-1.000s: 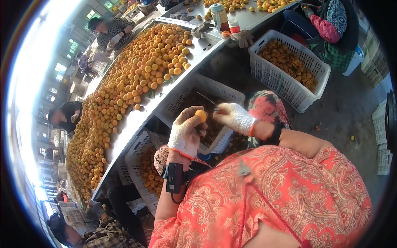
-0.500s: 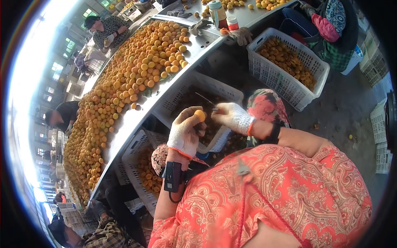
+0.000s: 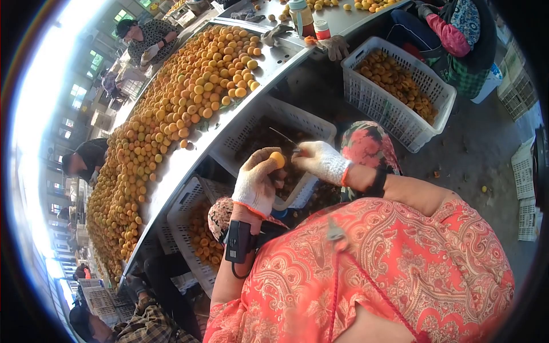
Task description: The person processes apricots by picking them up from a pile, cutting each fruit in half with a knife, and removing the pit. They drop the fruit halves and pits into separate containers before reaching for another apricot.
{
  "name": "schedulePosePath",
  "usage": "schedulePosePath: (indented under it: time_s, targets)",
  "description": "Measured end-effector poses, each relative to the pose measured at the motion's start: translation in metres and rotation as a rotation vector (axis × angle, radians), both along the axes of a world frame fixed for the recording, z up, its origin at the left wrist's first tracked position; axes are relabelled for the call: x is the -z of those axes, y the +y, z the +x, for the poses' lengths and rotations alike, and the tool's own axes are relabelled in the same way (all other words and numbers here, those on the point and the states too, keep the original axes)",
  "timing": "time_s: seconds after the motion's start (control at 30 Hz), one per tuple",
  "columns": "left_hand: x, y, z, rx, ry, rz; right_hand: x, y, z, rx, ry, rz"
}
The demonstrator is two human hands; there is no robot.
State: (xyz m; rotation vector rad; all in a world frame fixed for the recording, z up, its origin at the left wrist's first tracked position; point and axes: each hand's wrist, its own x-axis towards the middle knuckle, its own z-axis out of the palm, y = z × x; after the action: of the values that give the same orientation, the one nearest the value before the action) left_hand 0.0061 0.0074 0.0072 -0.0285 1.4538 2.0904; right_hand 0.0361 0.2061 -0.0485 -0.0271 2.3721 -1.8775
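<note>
My left hand [image 3: 258, 182], in a white knitted glove with stained fingers, grips an orange apricot [image 3: 277, 159] between its fingertips. Just to its right, my right hand [image 3: 320, 160], gloved too, is closed on a thin knife [image 3: 282, 135] whose blade points up and to the left. Blade and apricot are apart. Both hands are over a light crate [image 3: 311, 123] with dark contents at the bottom. Past it, a large heap of whole apricots [image 3: 171, 108] covers the metal table.
A crate of apricot pieces [image 3: 347, 67] stands at the upper right, another crate [image 3: 182, 220] at the lower left. A bottle [image 3: 301, 18] and a red jar [image 3: 322, 30] stand on the table. Co-workers sit across the table, at lower left and at upper right.
My hands have hardly moved and hold the same things. The co-worker at the upper right has shifted an arm, and the one across the table has moved their hands slightly.
</note>
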Motion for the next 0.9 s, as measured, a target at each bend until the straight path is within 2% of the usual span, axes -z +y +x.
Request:
schedulePosePath:
  time_s: [0.9]
  targets:
    - [0.009, 0.01, 0.0, 0.035, -0.049, -0.055, 0.024, 0.007, -0.007, 0.003, -0.087, -0.054]
